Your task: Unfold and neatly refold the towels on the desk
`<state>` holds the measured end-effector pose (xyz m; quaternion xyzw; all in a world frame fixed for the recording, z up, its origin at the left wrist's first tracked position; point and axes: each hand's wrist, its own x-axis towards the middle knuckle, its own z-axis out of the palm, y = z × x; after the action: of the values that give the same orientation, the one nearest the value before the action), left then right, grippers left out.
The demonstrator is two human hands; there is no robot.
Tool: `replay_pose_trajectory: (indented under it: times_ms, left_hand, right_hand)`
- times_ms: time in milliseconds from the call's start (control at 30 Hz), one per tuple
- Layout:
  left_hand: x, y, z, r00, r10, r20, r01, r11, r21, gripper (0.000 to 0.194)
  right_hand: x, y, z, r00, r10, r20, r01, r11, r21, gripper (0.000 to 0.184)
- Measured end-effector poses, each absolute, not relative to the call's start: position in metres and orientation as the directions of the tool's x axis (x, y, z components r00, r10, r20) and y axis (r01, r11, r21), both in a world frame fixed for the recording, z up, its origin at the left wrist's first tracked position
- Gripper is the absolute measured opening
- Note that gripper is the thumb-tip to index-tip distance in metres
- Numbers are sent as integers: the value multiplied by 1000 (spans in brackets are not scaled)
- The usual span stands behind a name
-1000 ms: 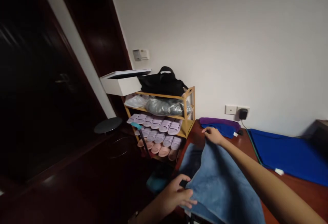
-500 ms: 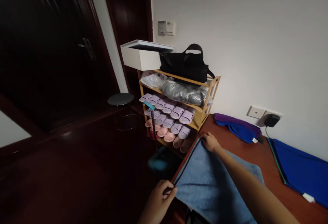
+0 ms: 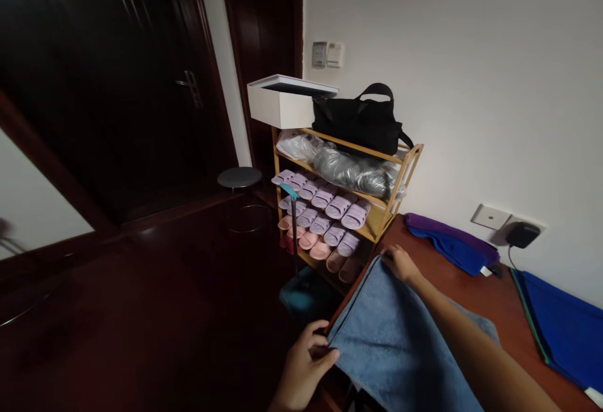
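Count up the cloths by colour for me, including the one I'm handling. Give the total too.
Pale blue cloth: 1
Purple cloth: 1
Deep blue cloths: 2, the small one against the purple and the large one at far right
Total: 4 in view; folds could hide more.

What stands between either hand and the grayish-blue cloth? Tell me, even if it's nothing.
Nothing visible: the left hand touches the grayish-blue cloth at the near end of its left edge, and the right hand touches the far end.
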<state>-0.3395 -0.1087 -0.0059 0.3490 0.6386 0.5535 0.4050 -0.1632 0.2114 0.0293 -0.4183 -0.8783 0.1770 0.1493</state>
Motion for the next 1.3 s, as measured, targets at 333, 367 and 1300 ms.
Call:
replay_pose_trajectory:
  times_ms: [333,367,1300]
  left_hand:
    - [-337,-97,22,-353,933,-71,-5,73,997,49]
    - [-337,-94,29,-367,929,-56,8,63,998,48]
    - [-220,-69,319,-154,892,425,-181,-449,875,40]
  right_hand:
    - [-56,155,131,-560,808,184,426,471,-772,51]
    - [-42,147,143,-525,829,192,420,448,-789,52]
    - [198,-84,290,198,896,398,183,365,-913,63]
